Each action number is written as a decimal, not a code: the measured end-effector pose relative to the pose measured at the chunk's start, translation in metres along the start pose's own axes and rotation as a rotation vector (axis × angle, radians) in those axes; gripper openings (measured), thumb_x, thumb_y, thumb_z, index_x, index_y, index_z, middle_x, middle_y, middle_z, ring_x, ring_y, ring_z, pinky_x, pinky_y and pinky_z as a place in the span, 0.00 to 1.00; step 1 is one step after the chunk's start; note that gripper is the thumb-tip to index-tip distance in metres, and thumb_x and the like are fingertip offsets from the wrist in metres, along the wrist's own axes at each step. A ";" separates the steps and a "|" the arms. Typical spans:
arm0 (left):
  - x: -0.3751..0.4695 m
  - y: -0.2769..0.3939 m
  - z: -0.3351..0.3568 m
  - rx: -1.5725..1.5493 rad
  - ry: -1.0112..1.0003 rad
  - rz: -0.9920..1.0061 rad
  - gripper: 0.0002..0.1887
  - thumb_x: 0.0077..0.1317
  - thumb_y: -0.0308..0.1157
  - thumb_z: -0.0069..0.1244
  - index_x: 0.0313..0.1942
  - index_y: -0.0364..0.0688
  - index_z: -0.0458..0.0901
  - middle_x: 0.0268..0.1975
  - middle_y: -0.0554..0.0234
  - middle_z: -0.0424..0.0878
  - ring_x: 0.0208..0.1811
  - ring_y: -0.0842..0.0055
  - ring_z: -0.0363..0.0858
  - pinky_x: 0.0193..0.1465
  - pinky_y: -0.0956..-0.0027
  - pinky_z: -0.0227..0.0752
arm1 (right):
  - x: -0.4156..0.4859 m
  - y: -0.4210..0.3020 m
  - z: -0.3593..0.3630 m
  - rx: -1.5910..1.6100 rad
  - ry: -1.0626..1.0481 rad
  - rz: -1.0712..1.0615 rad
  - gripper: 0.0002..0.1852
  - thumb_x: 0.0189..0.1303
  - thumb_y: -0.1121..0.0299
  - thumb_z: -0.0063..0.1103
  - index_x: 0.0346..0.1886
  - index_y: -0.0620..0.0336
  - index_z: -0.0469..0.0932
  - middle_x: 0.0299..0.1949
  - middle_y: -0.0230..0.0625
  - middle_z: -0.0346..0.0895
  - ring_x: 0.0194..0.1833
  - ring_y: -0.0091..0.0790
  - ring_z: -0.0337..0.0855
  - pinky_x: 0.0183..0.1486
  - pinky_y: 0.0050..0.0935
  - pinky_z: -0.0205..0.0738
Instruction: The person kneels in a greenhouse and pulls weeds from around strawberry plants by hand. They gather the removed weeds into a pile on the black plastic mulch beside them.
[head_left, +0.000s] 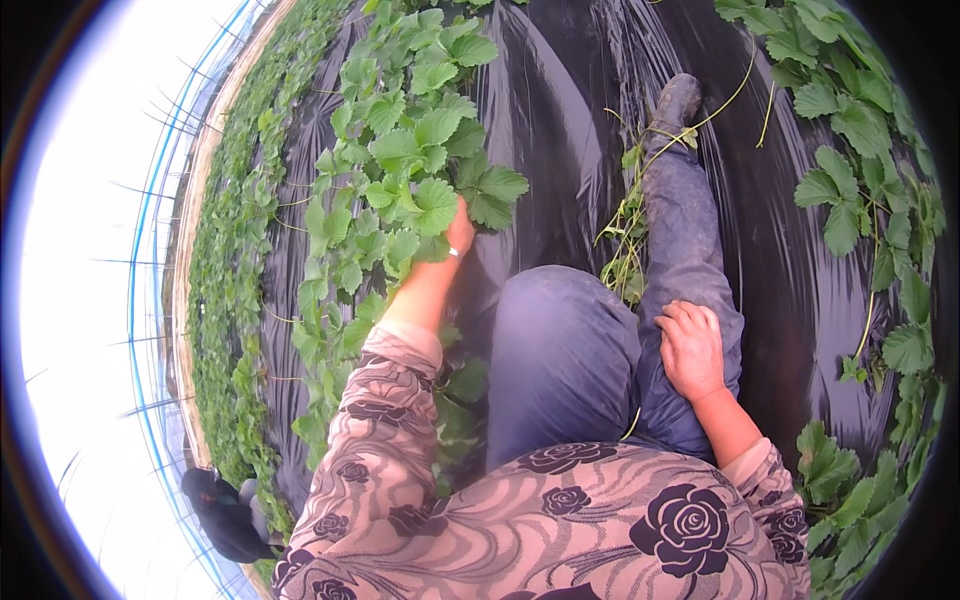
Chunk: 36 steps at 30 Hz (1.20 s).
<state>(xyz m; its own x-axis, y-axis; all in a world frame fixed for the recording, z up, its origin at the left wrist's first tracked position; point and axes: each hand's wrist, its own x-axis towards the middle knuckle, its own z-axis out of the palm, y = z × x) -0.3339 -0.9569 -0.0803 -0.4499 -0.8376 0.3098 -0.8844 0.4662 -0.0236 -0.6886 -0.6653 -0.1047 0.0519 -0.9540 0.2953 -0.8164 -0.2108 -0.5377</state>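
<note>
My left hand (460, 227) reaches in among the leaves of a strawberry plant (435, 206); the leaves cover its fingers, so what they touch is hidden. My right hand (691, 349) rests palm down on my trouser leg (686, 225), its fingers slightly bent and nothing visible in it. A long thin strawberry runner (712, 116) crosses over my outstretched lower leg. Beside that leg, cut or loose runners and leaves (626, 240) lie in a heap on the black plastic mulch film (555, 150).
Another row of strawberry plants (855, 127) stands at the right, with runners trailing onto the film. More rows (232, 300) run along the left, near a netted or framed edge with a blue line (133, 285). A person in dark clothing (225, 517) bends at the lower left.
</note>
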 end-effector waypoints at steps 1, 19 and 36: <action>0.001 -0.004 0.000 0.024 -0.024 0.041 0.12 0.60 0.24 0.51 0.45 0.38 0.81 0.39 0.43 0.84 0.44 0.44 0.82 0.47 0.47 0.75 | 0.000 0.000 0.000 -0.001 0.000 0.001 0.14 0.50 0.75 0.61 0.43 0.60 0.82 0.49 0.39 0.80 0.58 0.42 0.77 0.64 0.45 0.63; -0.002 0.013 -0.012 0.115 -0.103 0.045 0.06 0.57 0.24 0.55 0.36 0.38 0.82 0.38 0.50 0.80 0.44 0.51 0.79 0.48 0.51 0.73 | 0.004 -0.003 0.000 -0.017 -0.009 -0.010 0.12 0.52 0.76 0.61 0.42 0.60 0.82 0.48 0.38 0.80 0.58 0.41 0.77 0.63 0.44 0.64; 0.018 0.053 -0.062 0.336 -0.310 0.068 0.09 0.57 0.23 0.52 0.38 0.42 0.80 0.38 0.52 0.84 0.42 0.54 0.84 0.50 0.54 0.78 | -0.004 0.001 0.002 0.005 0.029 -0.043 0.13 0.51 0.75 0.61 0.42 0.59 0.81 0.49 0.37 0.80 0.58 0.41 0.76 0.64 0.45 0.63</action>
<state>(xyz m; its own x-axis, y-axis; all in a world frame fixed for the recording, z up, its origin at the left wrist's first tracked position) -0.3814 -0.9292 -0.0168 -0.4791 -0.8777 -0.0007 -0.8199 0.4478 -0.3566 -0.6888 -0.6621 -0.1077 0.0704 -0.9375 0.3408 -0.8110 -0.2527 -0.5277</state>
